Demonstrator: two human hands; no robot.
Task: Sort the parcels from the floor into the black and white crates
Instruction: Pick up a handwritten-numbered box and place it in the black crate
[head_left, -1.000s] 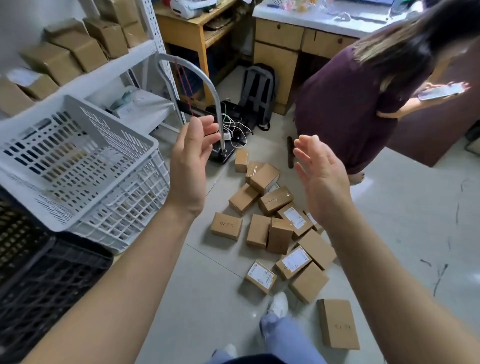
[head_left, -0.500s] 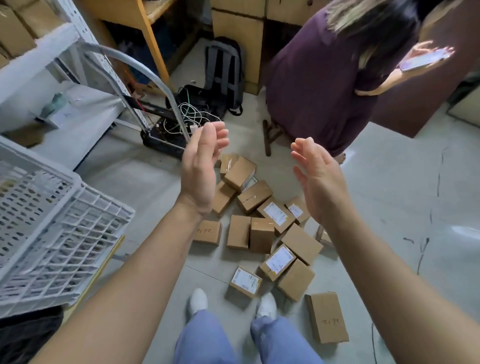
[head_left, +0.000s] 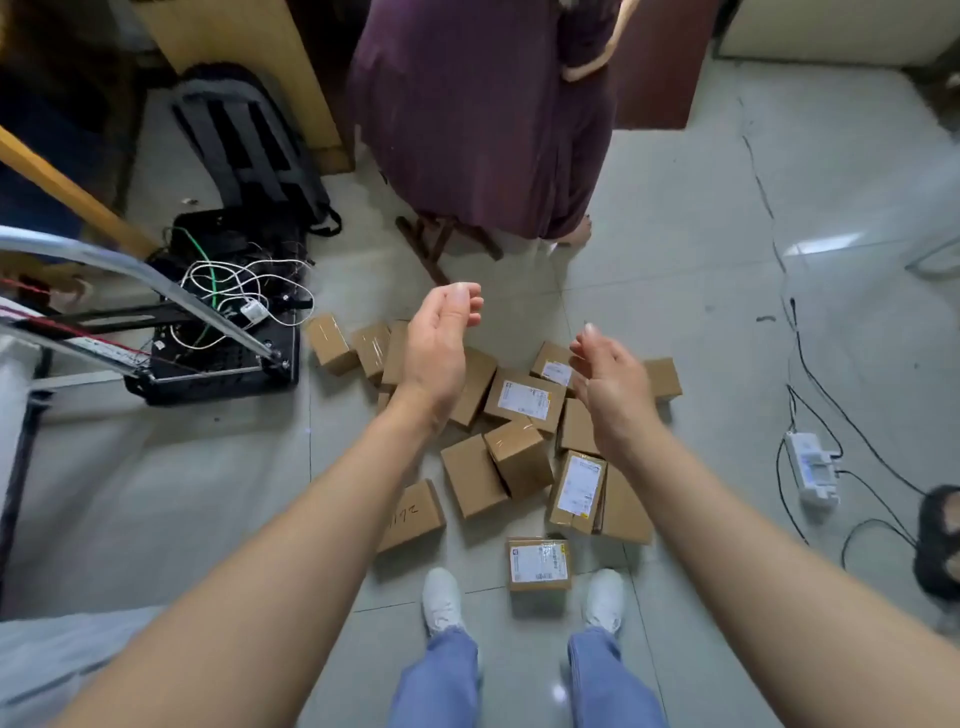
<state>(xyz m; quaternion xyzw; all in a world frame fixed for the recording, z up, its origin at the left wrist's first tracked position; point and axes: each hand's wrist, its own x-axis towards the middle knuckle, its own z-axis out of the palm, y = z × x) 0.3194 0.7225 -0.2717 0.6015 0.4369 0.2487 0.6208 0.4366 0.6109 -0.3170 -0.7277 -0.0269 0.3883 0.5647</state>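
Item, nine o'clock of the floor: black trolley base (head_left: 218, 343) strewn with loose white and green wires, with a grey backpack (head_left: 249, 135) behind it at eleven. Item, centre-left: left hand (head_left: 439, 358), raised clear of the floor, palm turned inward, fingers (head_left: 460, 299) loosely curved and holding nothing. Item, twelve o'clock: second person in a dark purple garment (head_left: 478, 114), cut off by the top edge. Item, centre: parcels (head_left: 472, 475), small brown cartons heaped on the tiles, touching and overlapping, spread from beneath both hands toward six o'clock, where a stray parcel (head_left: 538, 564) lay between the wearer's white shoes. Key piece: labelled parcel (head_left: 524, 400), face up in the gap between the hands, at about four o'clock from the left fingers and eight o'clock from the right, long axis roughly nine-to-three. It sat about midway, so either hand was judged equally placed for it. Item, centre-right: right hand (head_left: 613, 389), palm inward, fingers relaxed, empty. Item, three o'clock: white power strip (head_left: 810, 467) with trailing black cables. Not located: the crates. A pale blur at the lower-left edge was possibly the white one. Cartons under the forearms were partly hidden.
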